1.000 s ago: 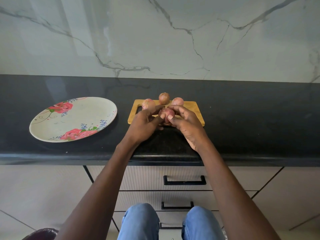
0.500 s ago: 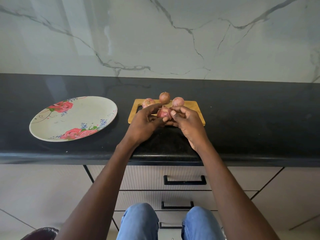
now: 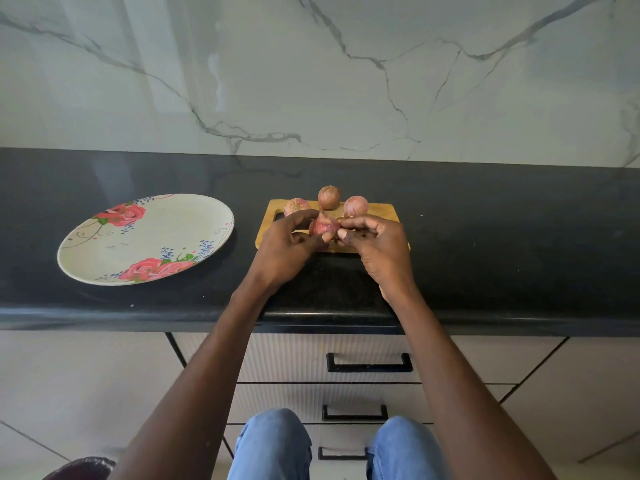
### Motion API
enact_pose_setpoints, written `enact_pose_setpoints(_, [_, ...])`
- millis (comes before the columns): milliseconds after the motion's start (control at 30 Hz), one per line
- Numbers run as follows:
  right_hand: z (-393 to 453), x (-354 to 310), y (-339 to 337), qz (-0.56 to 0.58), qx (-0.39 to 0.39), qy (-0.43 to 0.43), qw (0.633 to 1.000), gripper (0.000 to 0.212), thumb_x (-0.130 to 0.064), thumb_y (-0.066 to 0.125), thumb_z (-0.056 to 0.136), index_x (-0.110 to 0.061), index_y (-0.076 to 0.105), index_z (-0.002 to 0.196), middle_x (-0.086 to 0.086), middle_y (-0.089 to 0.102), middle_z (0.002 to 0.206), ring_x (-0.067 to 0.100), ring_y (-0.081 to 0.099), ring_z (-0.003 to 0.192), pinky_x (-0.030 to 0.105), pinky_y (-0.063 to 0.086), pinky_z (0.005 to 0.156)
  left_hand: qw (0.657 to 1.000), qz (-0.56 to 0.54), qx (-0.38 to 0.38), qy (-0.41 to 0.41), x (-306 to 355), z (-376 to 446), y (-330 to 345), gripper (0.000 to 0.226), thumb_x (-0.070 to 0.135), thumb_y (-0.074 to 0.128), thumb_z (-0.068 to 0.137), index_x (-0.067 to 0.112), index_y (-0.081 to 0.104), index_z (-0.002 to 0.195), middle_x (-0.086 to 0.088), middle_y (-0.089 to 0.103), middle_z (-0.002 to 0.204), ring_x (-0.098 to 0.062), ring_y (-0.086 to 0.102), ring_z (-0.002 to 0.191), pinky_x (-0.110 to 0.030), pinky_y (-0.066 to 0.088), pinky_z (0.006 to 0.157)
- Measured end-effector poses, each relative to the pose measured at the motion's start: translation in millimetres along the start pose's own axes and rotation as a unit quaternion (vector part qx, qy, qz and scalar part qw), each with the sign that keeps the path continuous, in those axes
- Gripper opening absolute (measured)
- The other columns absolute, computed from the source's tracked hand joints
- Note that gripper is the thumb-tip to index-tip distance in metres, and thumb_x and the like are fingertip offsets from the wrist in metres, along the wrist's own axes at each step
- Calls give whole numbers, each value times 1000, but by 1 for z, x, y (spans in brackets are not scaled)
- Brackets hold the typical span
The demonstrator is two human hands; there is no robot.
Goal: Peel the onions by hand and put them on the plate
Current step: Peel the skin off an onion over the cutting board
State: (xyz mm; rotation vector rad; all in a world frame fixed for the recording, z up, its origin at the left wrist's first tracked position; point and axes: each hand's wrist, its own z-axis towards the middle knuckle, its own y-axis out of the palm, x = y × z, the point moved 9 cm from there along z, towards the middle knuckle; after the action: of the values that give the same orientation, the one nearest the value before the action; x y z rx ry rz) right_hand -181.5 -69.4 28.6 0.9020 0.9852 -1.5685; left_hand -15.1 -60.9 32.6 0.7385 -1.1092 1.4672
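Black counter (image 3: 485, 237) is holding a wooden board (image 3: 384, 211). Above it, the left hand (image 3: 284, 244) is gripping an onion (image 3: 323, 225) while the right hand (image 3: 375, 240) is pinching its skin at 3 o'clock. Peeling is just starting; next, pulling gently.

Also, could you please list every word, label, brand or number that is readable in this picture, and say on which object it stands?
None: no readable text shows anywhere.
plate: only painted roses and small blue flowers, no writing.
cutting board, onions and drawer fronts: no labels or marks visible.
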Motion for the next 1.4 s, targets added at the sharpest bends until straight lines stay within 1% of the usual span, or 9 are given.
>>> enact_pose_setpoints(233, [0,-1,5,-4,-30,-1,1000,31,-11,74,90,-7,72,121,2,75,115,9,67,111,20,52,95,999,-46,-11,-1,3,-3,1,32,8,74,88,25,69,115,11,76,106,-13,72,100,-29,56,92])
enact_pose_setpoints(433, [-3,-5,2,-3,-25,-10,1000,20,-6,73,90,-8,77,109,-21,74,88,-3,69,93,11,49,84,998,-54,-20,0,5,-4,2,38,2,75,85,11,69,121,10,77,105,-11,73,97,-19,55,84])
enact_pose_setpoints(600, [-1,-3,-3,5,9,-7,1000,12,-3,70,92,-4,79,100,4,77,88,11,73,83,22,57,77,999,-37,-28,-7,3,-3,3,40,9,78,83,16,69,122,12,75,107,-8,72,99,-18,54,86])
enact_pose_setpoints(767, [-1,-6,-3,-24,14,-12,1000,10,-2,69,93,-4,78,96,4,76,87,12,73,83,21,58,73,999,-29,-20,-11,0,-3,2,51,15,81,81,13,66,129,9,72,113,-7,71,102,-18,54,87])
enact_pose_setpoints(867, [0,-4,0,-50,16,-8,999,10,-5,66,96,-3,75,95,7,75,89,16,73,86,30,62,76,999,-34,-24,-17,-1,-2,3,52,17,80,82,19,63,131,9,69,118,-9,69,106,-23,54,92])
enact_pose_setpoints(967, [-1,-5,1,-62,11,-4,998,12,-9,64,98,-7,76,97,4,75,92,16,72,90,38,62,84,999,-28,-16,-19,1,-2,1,38,19,79,85,34,64,117,11,70,110,-5,69,103,-20,54,89])
enact_pose_setpoints(1067, [-3,-6,4,-62,-8,-6,998,11,-13,71,93,-13,78,102,0,76,97,14,71,98,42,58,92,999,-35,-6,-14,5,-4,0,30,14,77,86,33,68,107,15,72,101,0,69,95,-14,53,80])
enact_pose_setpoints(1200, [-2,-6,1,-58,6,-20,998,8,-8,73,89,-11,77,95,2,76,93,18,72,95,48,58,91,999,-41,-9,-24,4,-4,1,36,12,80,82,32,68,109,17,73,101,-4,71,95,-15,53,81])
enact_pose_setpoints(1400, [-2,-4,6,-107,-10,-17,994,6,-13,68,95,-11,74,93,0,74,93,15,69,94,45,58,87,999,-34,-7,-40,-5,-3,0,39,19,80,84,23,68,121,5,71,116,-14,68,110,-39,54,101])
